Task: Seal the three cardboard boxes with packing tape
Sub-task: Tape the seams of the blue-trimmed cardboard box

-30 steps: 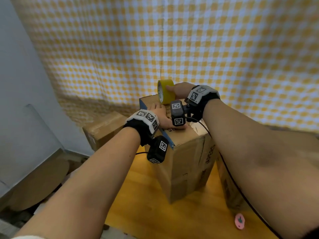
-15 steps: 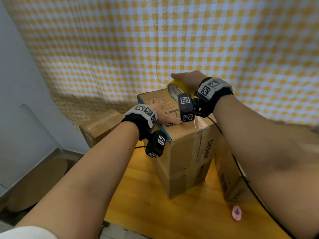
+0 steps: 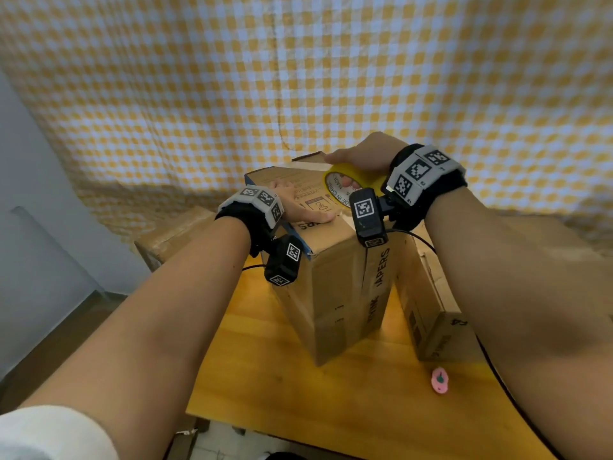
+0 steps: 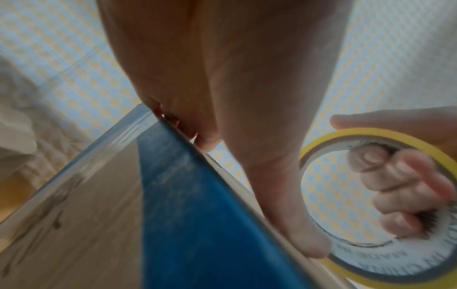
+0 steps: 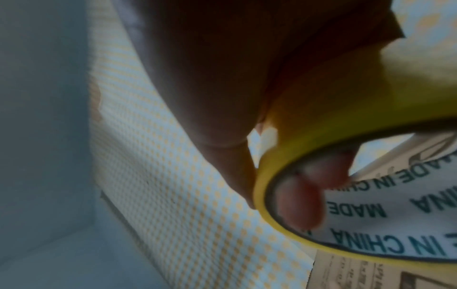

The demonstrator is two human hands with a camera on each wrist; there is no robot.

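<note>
Yellow-checked cloth hangs behind a wooden table [image 3: 292, 386] where a tall cardboard box [image 3: 335, 287] stands near the middle, a second box [image 3: 431, 327] just to its right and a third box [image 3: 172, 237] lower at the far left. To lay the strip well — my judgement — keep the tape taut and low along the top seam while the flaps are pinned flat. The left hand [image 3: 298, 204] lies open, fingers straight, pressing the box top near its left edge. The right hand [image 3: 365, 157] grips the yellow tape roll [image 3: 348, 184] — fingers curled through its core — tilted on the top's far right.
</note>
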